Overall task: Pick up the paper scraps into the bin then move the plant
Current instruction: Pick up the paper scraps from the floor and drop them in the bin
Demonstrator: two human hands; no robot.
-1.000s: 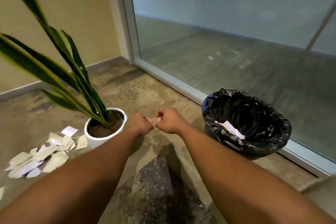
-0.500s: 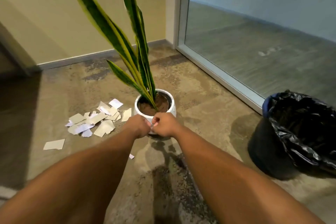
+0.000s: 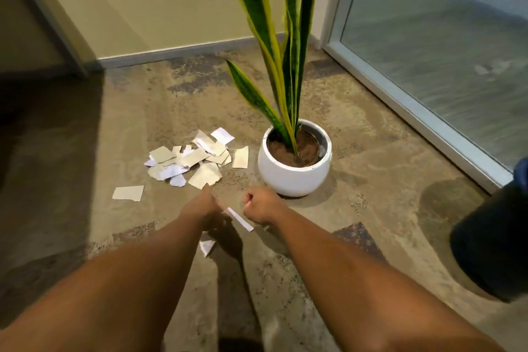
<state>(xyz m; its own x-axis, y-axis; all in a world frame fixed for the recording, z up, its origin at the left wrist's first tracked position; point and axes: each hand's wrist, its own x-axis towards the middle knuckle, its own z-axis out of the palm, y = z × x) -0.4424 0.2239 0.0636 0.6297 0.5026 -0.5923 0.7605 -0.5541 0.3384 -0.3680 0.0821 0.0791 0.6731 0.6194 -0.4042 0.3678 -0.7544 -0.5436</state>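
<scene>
Several torn paper scraps [image 3: 191, 161] lie heaped on the floor left of the plant [image 3: 285, 46], a snake plant in a round white pot [image 3: 294, 177]. One scrap [image 3: 128, 193] sits apart at the left. My left hand [image 3: 203, 207] reaches toward the heap's near edge with a finger stretched out. My right hand [image 3: 257, 204] is curled into a fist in front of the pot and holds nothing I can see. A white paper strip [image 3: 240, 219] shows between the hands; whether a hand holds it is unclear. A small scrap [image 3: 207, 247] lies under my left wrist. The dark bin [image 3: 491, 240] stands at the right edge.
The beige wall with its grey baseboard [image 3: 177, 53] runs behind the plant. A glass panel in a metal frame [image 3: 414, 111] closes the right side. A dark shadow covers the floor at the left [image 3: 43, 151].
The view has swung left, away from the bin, and now centres on the scraps and pot. My hands, held together as fists before, have moved apart, and the white strip shows between them.
</scene>
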